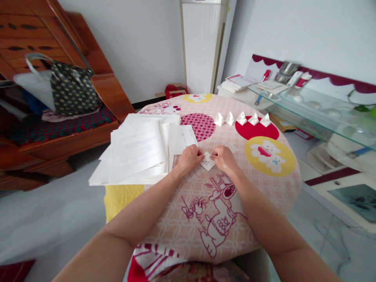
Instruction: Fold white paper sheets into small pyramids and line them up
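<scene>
A small folded square of paper [208,163] with print on it lies on the tablecloth [188,219], turned like a diamond. My left hand [191,156] pinches its left corner. At the right corner, the fingers of my right hand [222,157] are closed on the same paper. Beyond the hands stand several folded paper pieces with pointed tops, among them one boat-like white piece [265,120] at the right end of the row. Left of my left hand is a printed sheet [184,138], partly under a stack of papers [138,152].
A wooden bench [111,90] with a patterned bag [75,88] stands at the left. On the right is a glass shelf [317,109] beside the table. A yellow cloth [120,201] hangs under the paper stack. A tall white cabinet-like unit [202,47] stands behind.
</scene>
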Tool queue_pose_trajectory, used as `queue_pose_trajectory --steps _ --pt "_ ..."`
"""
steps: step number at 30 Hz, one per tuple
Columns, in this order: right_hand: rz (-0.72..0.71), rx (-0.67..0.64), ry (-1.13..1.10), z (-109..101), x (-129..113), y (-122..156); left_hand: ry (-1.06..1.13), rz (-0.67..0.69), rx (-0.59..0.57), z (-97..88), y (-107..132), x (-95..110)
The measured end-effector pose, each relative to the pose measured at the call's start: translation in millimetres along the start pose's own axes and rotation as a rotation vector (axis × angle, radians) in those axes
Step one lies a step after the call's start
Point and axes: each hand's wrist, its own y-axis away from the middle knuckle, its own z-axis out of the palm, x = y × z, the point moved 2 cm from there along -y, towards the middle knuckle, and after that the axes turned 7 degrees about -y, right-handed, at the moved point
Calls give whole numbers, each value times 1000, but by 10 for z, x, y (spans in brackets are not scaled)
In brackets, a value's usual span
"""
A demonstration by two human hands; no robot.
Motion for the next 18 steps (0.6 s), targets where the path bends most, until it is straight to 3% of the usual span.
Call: queue_pose_trajectory --steps 4,12,18 --pt "11 -6 26 2 -16 0 -16 -5 34 17 10 -2" --pt "48 -27 65 21 -24 -14 -54 -12 -7 54 -18 -15" --pt "56 -40 75 8 -45 -2 -56 48 87 97 37 -16"
